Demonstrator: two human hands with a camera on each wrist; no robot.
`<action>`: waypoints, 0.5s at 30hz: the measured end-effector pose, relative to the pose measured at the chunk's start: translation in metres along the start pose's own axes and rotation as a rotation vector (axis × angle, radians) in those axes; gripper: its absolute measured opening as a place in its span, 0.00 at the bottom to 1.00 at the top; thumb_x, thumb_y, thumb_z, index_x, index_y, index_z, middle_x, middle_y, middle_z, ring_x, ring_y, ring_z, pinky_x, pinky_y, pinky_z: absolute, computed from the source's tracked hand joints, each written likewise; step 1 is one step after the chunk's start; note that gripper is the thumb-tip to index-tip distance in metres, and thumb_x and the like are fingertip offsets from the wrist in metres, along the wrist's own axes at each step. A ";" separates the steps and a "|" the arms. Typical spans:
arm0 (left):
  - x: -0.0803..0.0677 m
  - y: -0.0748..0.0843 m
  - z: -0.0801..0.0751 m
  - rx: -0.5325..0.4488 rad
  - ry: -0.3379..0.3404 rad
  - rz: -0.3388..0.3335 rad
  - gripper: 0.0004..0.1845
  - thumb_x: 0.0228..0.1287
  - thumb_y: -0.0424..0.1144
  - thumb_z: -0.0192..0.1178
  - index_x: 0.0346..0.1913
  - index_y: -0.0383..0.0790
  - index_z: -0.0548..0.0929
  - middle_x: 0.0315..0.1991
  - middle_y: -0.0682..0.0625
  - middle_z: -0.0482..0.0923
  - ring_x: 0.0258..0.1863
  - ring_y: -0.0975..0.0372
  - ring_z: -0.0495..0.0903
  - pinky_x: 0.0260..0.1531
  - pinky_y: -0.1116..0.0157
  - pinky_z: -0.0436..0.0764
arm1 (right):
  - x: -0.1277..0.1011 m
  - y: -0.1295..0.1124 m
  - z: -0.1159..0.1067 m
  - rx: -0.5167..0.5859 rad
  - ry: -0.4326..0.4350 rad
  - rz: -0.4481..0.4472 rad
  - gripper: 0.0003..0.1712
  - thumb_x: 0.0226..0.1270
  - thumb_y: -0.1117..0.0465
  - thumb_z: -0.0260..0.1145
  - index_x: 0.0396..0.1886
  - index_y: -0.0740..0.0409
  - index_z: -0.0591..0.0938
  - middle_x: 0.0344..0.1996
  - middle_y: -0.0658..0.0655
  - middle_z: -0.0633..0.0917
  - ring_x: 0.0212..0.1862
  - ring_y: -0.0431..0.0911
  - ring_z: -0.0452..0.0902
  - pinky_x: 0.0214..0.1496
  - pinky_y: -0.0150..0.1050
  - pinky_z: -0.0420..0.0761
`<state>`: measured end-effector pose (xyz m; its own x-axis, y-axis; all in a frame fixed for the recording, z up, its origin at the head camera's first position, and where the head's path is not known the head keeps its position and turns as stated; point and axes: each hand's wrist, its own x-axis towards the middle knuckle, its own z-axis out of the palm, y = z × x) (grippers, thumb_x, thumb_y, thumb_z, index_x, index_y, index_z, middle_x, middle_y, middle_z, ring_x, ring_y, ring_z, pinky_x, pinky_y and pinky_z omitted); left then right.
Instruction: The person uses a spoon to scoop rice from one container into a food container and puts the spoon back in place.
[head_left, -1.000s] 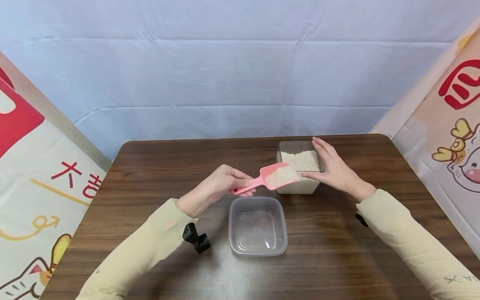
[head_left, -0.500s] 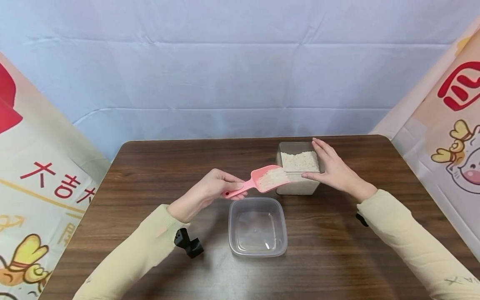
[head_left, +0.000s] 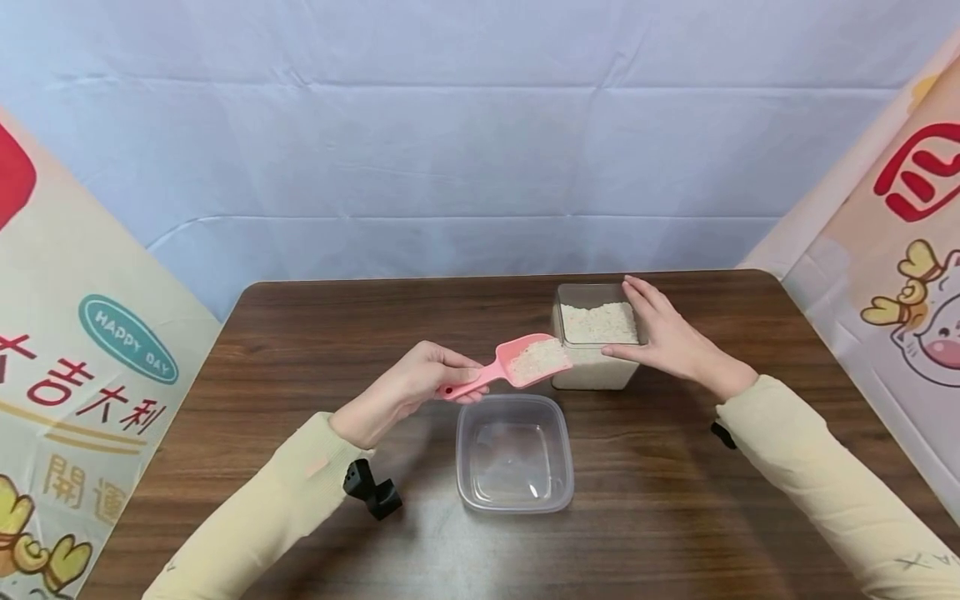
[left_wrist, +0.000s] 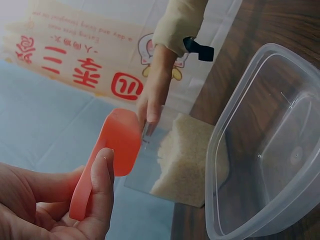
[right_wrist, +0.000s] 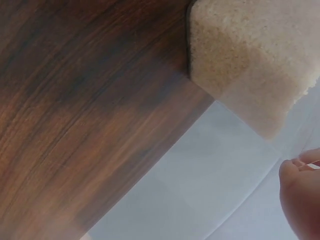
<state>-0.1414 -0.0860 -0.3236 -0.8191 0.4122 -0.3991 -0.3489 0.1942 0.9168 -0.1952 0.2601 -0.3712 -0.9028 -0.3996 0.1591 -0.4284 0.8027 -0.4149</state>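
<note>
- Left hand (head_left: 408,390): fingers grasp pink scoop (head_left: 517,367) handle; rice-loaded bowl just beyond empty clear tub (head_left: 515,452).
- Right hand (head_left: 667,342): fingers straight, pressing rice container (head_left: 592,379), far right on tabletop (head_left: 300,333).

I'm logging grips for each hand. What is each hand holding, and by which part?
The left hand grips the pink scoop by its handle end. The right hand steadies the clear rice container at its right rim.

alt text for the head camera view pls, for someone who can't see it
A left hand holds a pink scoop of rice above an empty clear tub. The right hand steadies a clear rice container on a wooden table.
</note>
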 end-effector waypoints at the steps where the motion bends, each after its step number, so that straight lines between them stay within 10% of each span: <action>1: 0.000 0.000 0.000 0.001 0.000 0.002 0.13 0.62 0.26 0.54 0.47 0.20 0.77 0.28 0.39 0.82 0.23 0.62 0.82 0.41 0.56 0.81 | 0.000 0.000 0.000 -0.004 -0.003 0.003 0.59 0.47 0.43 0.70 0.68 0.70 0.52 0.69 0.63 0.51 0.69 0.57 0.44 0.66 0.58 0.55; 15: -0.001 -0.004 -0.003 0.003 0.008 0.008 0.14 0.62 0.26 0.53 0.48 0.19 0.76 0.28 0.39 0.82 0.23 0.63 0.82 0.42 0.54 0.80 | 0.001 -0.001 -0.001 -0.015 -0.018 0.004 0.58 0.50 0.42 0.68 0.69 0.70 0.50 0.69 0.63 0.50 0.69 0.57 0.43 0.67 0.57 0.55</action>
<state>-0.1406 -0.0896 -0.3266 -0.8258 0.4063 -0.3912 -0.3405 0.1938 0.9201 -0.1954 0.2589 -0.3695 -0.9038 -0.4039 0.1415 -0.4253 0.8109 -0.4020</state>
